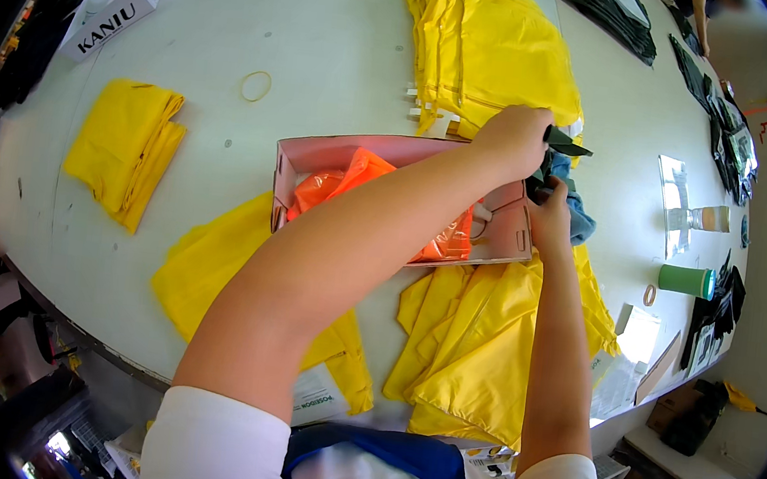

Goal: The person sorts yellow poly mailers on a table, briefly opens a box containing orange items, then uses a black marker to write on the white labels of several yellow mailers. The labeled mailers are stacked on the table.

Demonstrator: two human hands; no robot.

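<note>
Both of my arms reach to the right end of a pink open box, which holds orange plastic packets. My left hand crosses over the box, its fingers closed on a dark green, flexible piece. Just below it, my right hand is closed at the same dark material; the fingertips are partly hidden. A crumpled blue-grey cloth lies against the right hand. Folded yellow fabric is stacked beyond the hands, and more yellow fabric spreads below the box.
On the left lie a folded yellow bundle and a rubber band. A white box stands far left. To the right are a green cylinder, a clear bottle and dark packs. Another person's arm shows far right.
</note>
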